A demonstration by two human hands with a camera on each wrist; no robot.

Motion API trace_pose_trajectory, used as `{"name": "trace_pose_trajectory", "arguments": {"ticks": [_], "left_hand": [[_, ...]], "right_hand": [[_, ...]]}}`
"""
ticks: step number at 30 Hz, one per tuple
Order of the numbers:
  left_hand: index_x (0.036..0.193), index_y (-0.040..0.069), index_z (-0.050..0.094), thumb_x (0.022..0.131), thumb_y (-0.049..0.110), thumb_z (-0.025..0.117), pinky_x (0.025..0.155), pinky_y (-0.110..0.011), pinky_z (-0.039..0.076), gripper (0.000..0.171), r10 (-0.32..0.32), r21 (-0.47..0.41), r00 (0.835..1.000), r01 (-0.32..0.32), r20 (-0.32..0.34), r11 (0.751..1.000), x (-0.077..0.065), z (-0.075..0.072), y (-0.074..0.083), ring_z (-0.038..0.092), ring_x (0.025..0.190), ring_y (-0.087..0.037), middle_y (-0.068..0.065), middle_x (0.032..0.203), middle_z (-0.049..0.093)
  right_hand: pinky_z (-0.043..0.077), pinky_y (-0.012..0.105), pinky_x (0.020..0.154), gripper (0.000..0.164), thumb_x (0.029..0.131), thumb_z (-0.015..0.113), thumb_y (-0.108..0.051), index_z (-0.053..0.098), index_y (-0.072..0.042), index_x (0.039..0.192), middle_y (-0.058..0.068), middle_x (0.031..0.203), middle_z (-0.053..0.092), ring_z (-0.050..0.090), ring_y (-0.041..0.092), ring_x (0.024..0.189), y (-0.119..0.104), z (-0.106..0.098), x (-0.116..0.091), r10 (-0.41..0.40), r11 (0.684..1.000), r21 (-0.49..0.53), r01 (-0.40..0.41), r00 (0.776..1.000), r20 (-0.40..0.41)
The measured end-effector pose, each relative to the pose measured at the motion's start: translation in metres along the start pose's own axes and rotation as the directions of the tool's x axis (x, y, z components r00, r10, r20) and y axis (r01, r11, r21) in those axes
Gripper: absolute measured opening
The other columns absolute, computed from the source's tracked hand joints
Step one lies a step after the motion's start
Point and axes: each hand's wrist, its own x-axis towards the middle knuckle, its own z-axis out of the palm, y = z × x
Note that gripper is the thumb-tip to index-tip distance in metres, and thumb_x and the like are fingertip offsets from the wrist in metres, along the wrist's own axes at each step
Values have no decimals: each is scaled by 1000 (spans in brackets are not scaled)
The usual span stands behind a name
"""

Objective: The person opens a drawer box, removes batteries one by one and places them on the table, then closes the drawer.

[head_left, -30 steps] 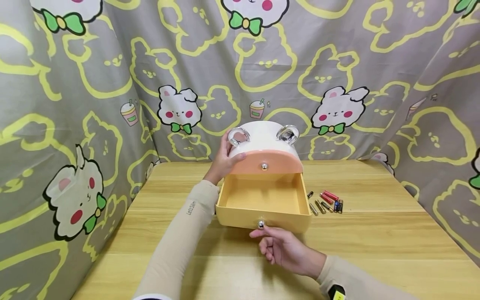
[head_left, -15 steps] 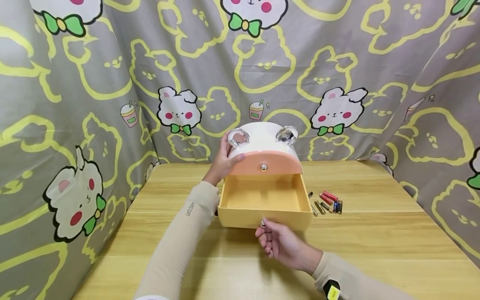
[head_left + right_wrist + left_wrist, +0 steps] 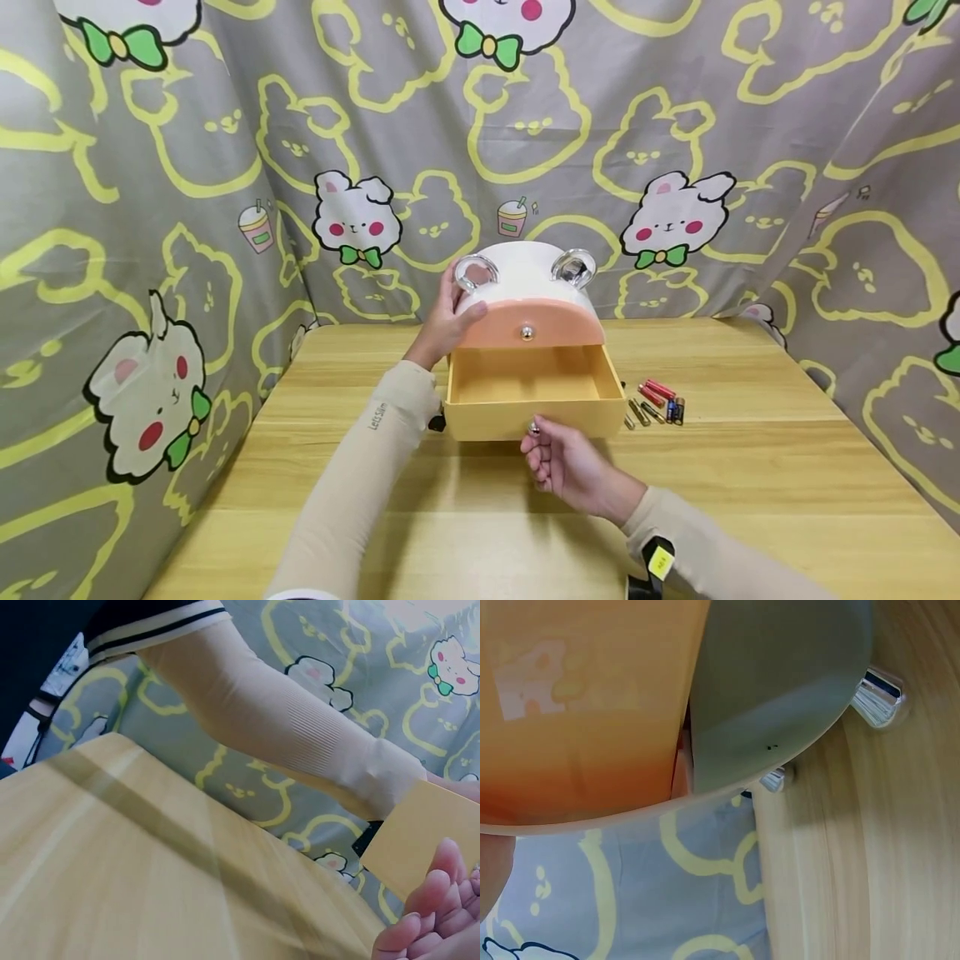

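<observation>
A small drawer box [image 3: 525,271] with a white rounded top, silver ring-shaped ears and an orange upper drawer front [image 3: 491,331] stands on the table. Its lower yellow drawer [image 3: 480,421] is pulled out, with nothing visible inside. My left hand [image 3: 442,325] grips the left side of the box, thumb over the front edge. Between thumb and finger, my right hand [image 3: 573,467] pinches the drawer's silver knob [image 3: 534,427]; its other fingers curl beneath. The left wrist view shows the orange front [image 3: 577,712] close up and a silver foot [image 3: 879,699].
Several batteries lie right of the box, among them red ones [image 3: 657,392] and dark blue ones [image 3: 675,411]. The wooden table [image 3: 772,467] ends at a grey patterned curtain [image 3: 420,125] behind and on both sides.
My right hand has closed its pinch on the knob, and the yellow drawer has moved partway back into the box. My left hand stays on the box.
</observation>
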Motion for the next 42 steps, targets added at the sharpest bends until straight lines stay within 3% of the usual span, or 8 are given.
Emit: {"name": "trace_pose_trajectory", "arguments": {"ticks": [3,6,10,19,23,31,36,42], "left_hand": [[153,4,3,97,0,49,106,-34,33,73,22,11,1000,-22,-17,1000,3,-1,-14,41,128,-26,-26,147,35],[152,1,4,99,-1,46,104,-32,35,68,25,13,999,-25,-31,1000,3,-1,-17,44,123,-26,-28,145,38],[151,-1,3,97,-2,48,107,-35,32,70,-12,-4,1000,12,-14,1000,1,-1,-2,40,129,-30,-30,146,35],[153,17,5,96,7,55,106,-31,31,77,-51,119,999,51,-5,992,12,-11,-13,42,127,-21,-19,145,40],[155,22,6,96,8,57,109,-30,28,79,-79,110,997,78,6,991,14,-12,-9,38,133,-17,-14,148,38],[156,15,3,95,1,53,113,-30,20,80,-89,99,996,85,31,991,11,-9,13,24,143,-23,-17,156,24],[153,9,10,94,-1,53,109,-31,28,73,-83,127,997,81,11,989,5,-1,32,35,136,-29,-24,146,37],[152,7,13,95,5,56,107,-35,32,72,-88,146,996,89,-12,985,3,1,33,41,131,-32,-27,139,43]], "right_hand": [[38,23,58,36,104,35,-38,56,-14,87,-5,72,57,47,7,60,0,-3,6,-5,1000,10,5,1000,-20],[38,23,58,36,104,36,-39,56,-15,86,-5,72,57,47,7,60,-1,-6,11,-6,1000,14,6,999,-35],[38,23,57,38,104,35,-39,57,-15,85,-6,72,56,47,7,60,-3,-8,18,-5,1000,4,5,999,-43],[36,24,54,36,103,38,-37,57,-16,82,-5,69,56,46,8,58,-12,-15,36,-21,1000,2,22,995,-98],[36,23,54,37,103,36,-37,57,-16,81,-5,68,56,45,8,58,-15,-19,43,-30,999,6,31,993,-110],[35,25,55,36,103,37,-39,55,-16,82,-5,69,55,44,9,58,-20,-23,54,-36,999,20,39,991,-131],[34,24,56,33,103,37,-37,53,-16,84,-5,70,55,43,9,59,-22,-24,59,-41,998,39,48,987,-155],[33,24,56,32,103,37,-36,52,-16,83,-4,70,54,43,9,59,-22,-25,66,-45,997,56,56,984,-173]]}}
